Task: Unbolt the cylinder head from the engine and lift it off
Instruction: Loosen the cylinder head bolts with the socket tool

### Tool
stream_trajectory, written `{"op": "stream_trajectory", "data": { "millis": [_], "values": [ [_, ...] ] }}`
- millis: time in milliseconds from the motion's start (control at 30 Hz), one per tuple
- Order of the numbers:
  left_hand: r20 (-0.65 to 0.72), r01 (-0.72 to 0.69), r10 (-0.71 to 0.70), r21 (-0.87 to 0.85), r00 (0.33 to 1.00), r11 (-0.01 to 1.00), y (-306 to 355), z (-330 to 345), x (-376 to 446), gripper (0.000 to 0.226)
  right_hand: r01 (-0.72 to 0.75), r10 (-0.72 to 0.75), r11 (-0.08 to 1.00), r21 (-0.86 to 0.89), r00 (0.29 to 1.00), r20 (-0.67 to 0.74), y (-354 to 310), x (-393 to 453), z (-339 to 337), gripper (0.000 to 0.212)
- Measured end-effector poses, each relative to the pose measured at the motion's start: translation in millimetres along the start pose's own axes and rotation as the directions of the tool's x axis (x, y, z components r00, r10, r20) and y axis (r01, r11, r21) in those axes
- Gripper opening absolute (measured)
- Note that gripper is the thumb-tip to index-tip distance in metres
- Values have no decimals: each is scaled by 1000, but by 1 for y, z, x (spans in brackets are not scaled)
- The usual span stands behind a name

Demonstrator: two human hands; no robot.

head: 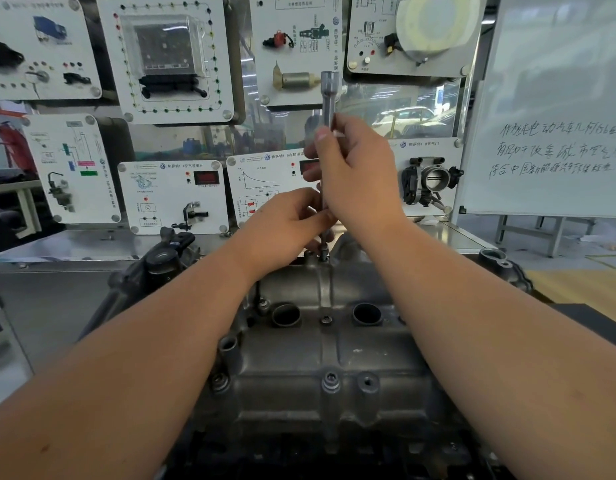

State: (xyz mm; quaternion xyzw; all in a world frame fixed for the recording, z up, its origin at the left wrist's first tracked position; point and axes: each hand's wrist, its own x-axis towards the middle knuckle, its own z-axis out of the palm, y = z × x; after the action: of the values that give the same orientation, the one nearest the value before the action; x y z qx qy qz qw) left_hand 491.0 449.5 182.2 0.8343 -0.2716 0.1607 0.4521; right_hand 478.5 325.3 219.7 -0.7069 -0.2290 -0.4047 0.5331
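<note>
Steadying the lower shaft of the socket driver [329,98], the left hand [286,230] is pinching it near a bolt [323,256] at the twelve o'clock edge of the cylinder head [320,358]. At one o'clock, the right hand [355,174] is gripping the shaft higher up. Filling the lower centre, the head is looking heavy, rigid cast metal, probably best lifted by both ends.

One wide-angle camera, worn on the person's head, looks forward and down over both forearms at the cylinder head [320,358] close below. Its upper half faces the wall of training display panels [171,60] and a whiteboard [556,109] at right, farther off.
</note>
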Motion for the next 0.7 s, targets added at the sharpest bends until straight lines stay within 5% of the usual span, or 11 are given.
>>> {"op": "stream_trajectory", "data": {
  "millis": [367, 567, 700],
  "values": [
    [19, 28, -28, 4, 999, 1000, 1, 1, -1, 17, -11, 10, 998, -55, 1000, -29, -1, 1, -1, 27],
    [0, -15, 15, 29, 1000, 999, 2, 1, -1, 40, 10, -11, 1000, -27, 1000, -12, -2, -3, -2, 19],
    [-8, 41, -41, 11, 999, 999, 0, 3, 0, 19, -7, 2, 996, -85, 998, -55, -3, -1, -2, 23]
  ]
}}
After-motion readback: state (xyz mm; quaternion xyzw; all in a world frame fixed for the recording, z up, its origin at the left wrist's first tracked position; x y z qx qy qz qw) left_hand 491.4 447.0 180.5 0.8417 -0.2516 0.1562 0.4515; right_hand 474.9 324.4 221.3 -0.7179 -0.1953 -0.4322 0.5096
